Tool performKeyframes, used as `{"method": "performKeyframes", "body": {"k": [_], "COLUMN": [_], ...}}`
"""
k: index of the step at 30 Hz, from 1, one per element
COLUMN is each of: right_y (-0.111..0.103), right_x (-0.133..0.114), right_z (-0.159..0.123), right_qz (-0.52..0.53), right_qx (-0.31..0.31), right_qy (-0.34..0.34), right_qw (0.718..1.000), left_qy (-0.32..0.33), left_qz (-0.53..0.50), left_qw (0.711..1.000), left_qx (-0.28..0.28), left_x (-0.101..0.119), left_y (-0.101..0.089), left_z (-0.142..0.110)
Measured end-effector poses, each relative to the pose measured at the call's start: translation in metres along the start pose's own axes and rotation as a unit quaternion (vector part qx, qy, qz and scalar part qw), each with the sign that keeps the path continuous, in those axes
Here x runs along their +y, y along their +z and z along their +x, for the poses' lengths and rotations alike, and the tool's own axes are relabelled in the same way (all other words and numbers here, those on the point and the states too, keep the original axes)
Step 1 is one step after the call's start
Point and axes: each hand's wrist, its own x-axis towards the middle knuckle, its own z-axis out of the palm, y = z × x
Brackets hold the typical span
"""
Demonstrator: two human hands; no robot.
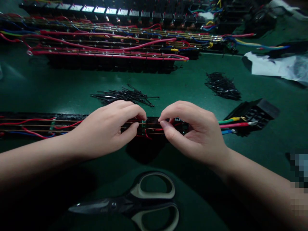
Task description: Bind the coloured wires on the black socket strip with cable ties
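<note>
A long black strip assembly [154,125] with brass-coloured rails, red and blue wires and small green circuit boards lies across the bench. My left hand [113,128] is over its middle, thumb and index finger curled with a small gap between their tips, beside a green circuit board [143,127]. Just to the right, my right hand [199,131] pinches thumb and index fingertips together above the strip. Whatever lies in that pinch is too small and dark to make out. Coloured wires [237,124] come out of the strip's right end, past my right hand.
Scissors [125,203] lie in front of my hands, blades pointing left. Behind the strip are two piles of black cable ties [122,95], the second pile [222,86] farther right. A black block [255,114] sits at right. More wired assemblies [115,48] fill the back.
</note>
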Motion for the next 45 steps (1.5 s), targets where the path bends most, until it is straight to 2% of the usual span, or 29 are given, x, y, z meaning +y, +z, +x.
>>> {"method": "performKeyframes", "body": {"k": [10, 20, 27, 36, 45], "right_y": [0.0, -0.002, -0.001, 0.002, 0.006], "right_x": [0.001, 0.001, 0.0, 0.004, 0.005], "right_z": [-0.003, -0.002, -0.002, -0.001, -0.003], "right_qz": [0.037, 0.061, 0.031, -0.028, -0.064], "right_qx": [-0.023, -0.081, -0.084, -0.079, -0.086], "right_qy": [-0.055, -0.075, -0.076, -0.111, -0.105], "right_qw": [0.997, 0.992, 0.993, 0.99, 0.989], "left_qy": [-0.003, -0.007, -0.076, -0.109, -0.124], "left_qz": [-0.004, -0.006, -0.002, -0.021, -0.023], "left_qw": [1.0, 1.0, 0.996, 0.994, 0.992], "left_qx": [-0.005, 0.004, 0.038, 0.004, -0.016], "left_x": [0.0, 0.0, 0.002, 0.004, 0.004], "left_y": [-0.001, -0.002, -0.004, -0.009, -0.009], "left_z": [0.002, 0.001, 0.002, 0.003, 0.005]}}
